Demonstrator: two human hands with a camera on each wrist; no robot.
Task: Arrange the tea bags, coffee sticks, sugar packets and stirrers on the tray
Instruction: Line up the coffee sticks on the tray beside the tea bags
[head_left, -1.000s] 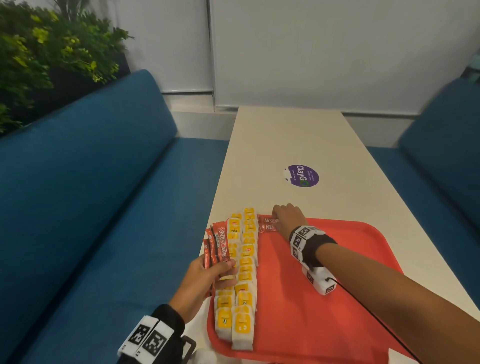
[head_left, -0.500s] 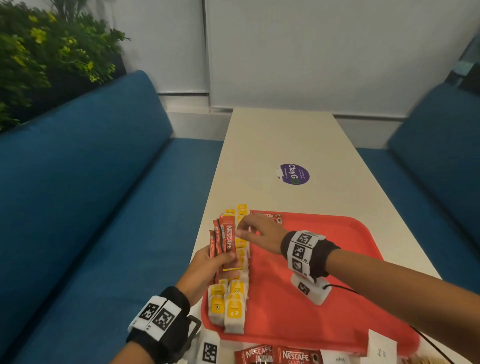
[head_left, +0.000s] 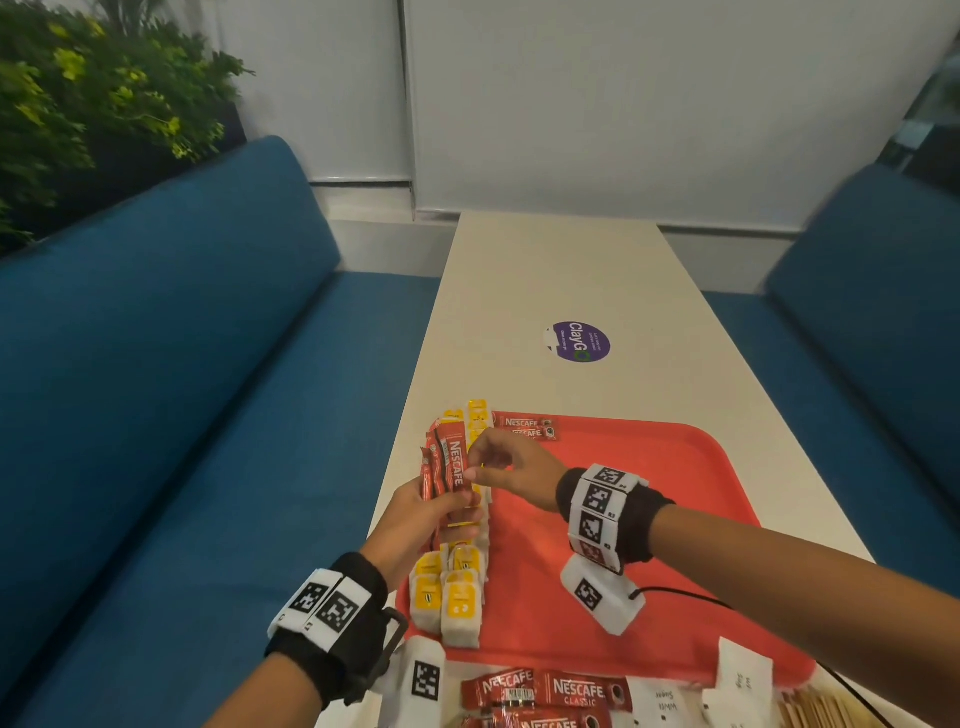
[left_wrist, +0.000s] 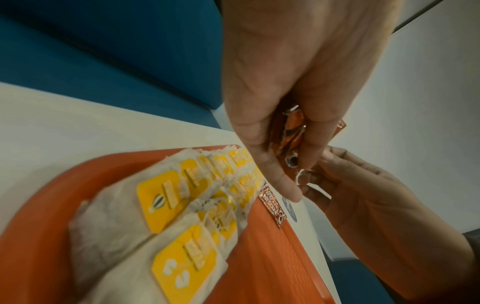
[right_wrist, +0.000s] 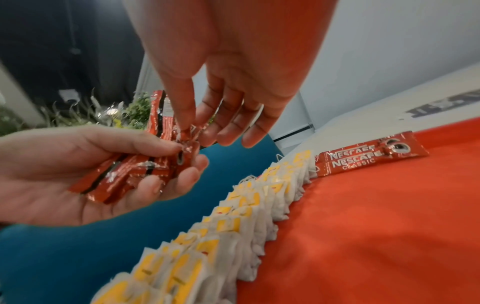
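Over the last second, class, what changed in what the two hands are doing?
The right hand left the two coffee sticks lying at the tray's far edge, moved back toward the person, and now pinches one stick in the bundle the left hand holds. The tea bag rows stayed put.

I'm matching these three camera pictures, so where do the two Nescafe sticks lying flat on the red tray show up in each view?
Head: two Nescafe sticks at the tray's far-left corner.
Left wrist, centre, small, beside the left hand's fingertip.
Right wrist, upper right.
Shared landmark: the far end of the tea bag row.
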